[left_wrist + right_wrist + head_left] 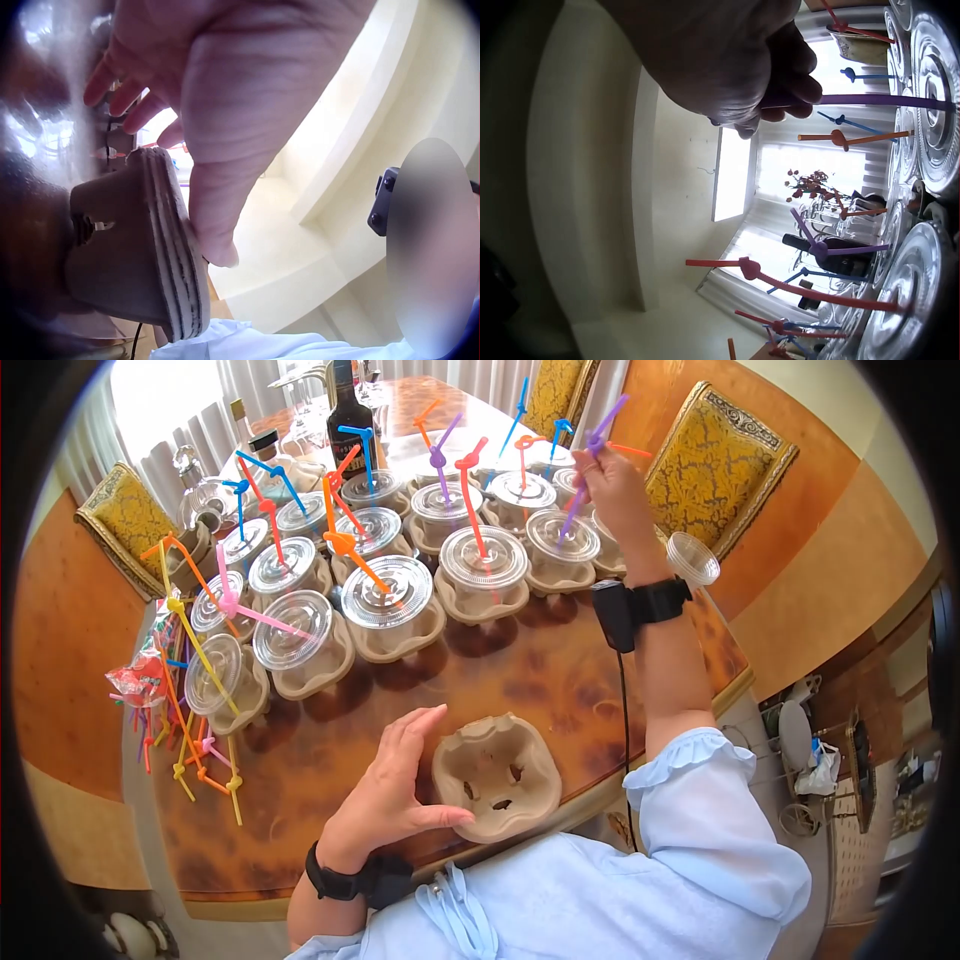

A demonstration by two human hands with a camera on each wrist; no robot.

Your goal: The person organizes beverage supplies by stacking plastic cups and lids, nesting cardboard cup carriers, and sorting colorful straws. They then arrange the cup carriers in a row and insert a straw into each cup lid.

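At the back right, the right hand (612, 490) pinches a purple straw (572, 518) that stands in the lid of a clear cup (563, 538). In the right wrist view the fingers of the right hand (742, 67) curl round the purple straw (885, 99), whose lower end meets the lid (934, 97). Near the front edge, the left hand (392, 795) has its fingers spread beside a stack of cardboard cup holders (497, 775), thumb on the rim. Several layered rims of that stack (120, 247) show under the left hand (240, 90).
Rows of lidded cups (393, 592) in cardboard holders fill the table's back, many with knotted straws. Loose straws (205, 760) hang at the left edge. A dark bottle (349, 420) stands behind, an empty clear cup (692, 558) lies right, and patterned chairs (715, 465) surround the table.
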